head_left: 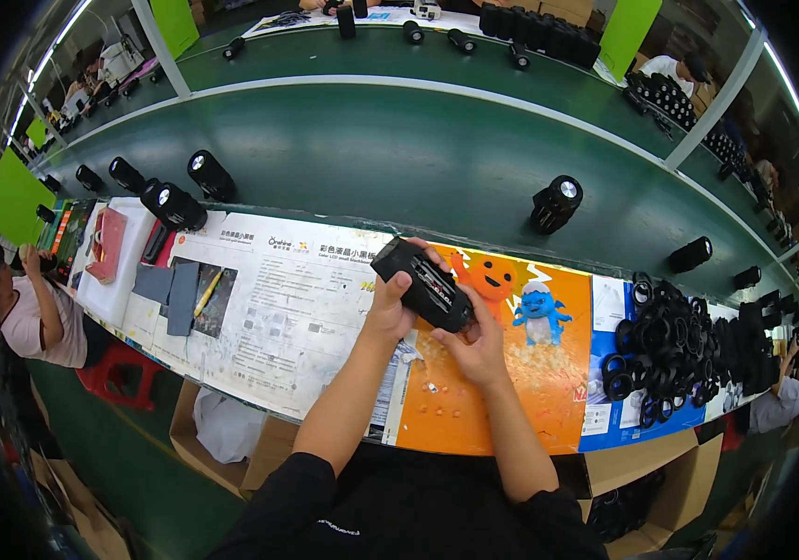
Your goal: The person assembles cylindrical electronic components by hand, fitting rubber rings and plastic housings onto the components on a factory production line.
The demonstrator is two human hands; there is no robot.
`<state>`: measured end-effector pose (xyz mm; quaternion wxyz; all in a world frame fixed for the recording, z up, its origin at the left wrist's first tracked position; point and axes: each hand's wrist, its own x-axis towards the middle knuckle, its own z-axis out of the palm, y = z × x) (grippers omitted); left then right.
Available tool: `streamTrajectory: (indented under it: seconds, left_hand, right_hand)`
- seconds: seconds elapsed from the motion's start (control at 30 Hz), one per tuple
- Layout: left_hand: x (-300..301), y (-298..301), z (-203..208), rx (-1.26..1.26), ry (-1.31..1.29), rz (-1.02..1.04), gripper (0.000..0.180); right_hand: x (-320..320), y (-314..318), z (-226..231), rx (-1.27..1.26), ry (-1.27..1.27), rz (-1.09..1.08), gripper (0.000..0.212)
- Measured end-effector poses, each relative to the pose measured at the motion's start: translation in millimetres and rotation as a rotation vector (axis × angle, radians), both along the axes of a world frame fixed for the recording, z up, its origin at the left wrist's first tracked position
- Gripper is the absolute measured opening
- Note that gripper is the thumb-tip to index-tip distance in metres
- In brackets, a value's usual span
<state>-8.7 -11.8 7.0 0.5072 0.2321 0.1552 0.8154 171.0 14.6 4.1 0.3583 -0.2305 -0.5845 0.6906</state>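
The black device [424, 287], a thick cylinder-like body, is held in both hands above the bench. The left hand [394, 303] is partly closed around its left side, thumb on the upper face. The right hand [479, 343] is partly closed at its lower right end, thumb and fingers on the casing.

Below the hands, the bench is covered by a white printed sheet [292, 322] to the left and an orange sheet [548, 392] to the right. Farther right of the hands lies a heap of black rings [665, 341]; well left lie dark grey strips [182, 303] and a yellow pen [208, 291]. Beyond the hands, a green surface [371, 163] carries black cylinders [558, 203]. A seated co-worker [43, 322] is at far left.

Both forearms extend forward from the body, converging at the device.
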Motion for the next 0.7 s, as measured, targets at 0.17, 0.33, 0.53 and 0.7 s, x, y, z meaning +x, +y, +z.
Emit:
streamTrajectory:
  seconds: [0.17, 0.33, 0.53, 0.7]
  left_hand:
    - [5.3, 3.5, -2.2, 0.039, 0.009, -0.071, 0.07]
    - [2.2, 1.8, -5.1, 0.013, 0.091, -0.084, 0.071]
    - [-1.1, 0.5, -1.4, -0.018, 0.124, -0.092, 0.069]
    - [1.2, 0.5, 7.8, -0.01, 0.088, -0.06, 0.059]
  right_hand:
    - [6.0, 5.0, -14.8, -0.039, 0.045, 0.016, 0.09]
    - [7.8, 5.9, -20.6, -0.076, 0.041, 0.021, 0.092]
    - [5.8, 7.4, -11.5, -0.103, 0.016, 0.032, 0.092]
    - [5.3, 6.4, -10.4, -0.072, 0.047, 0.013, 0.089]
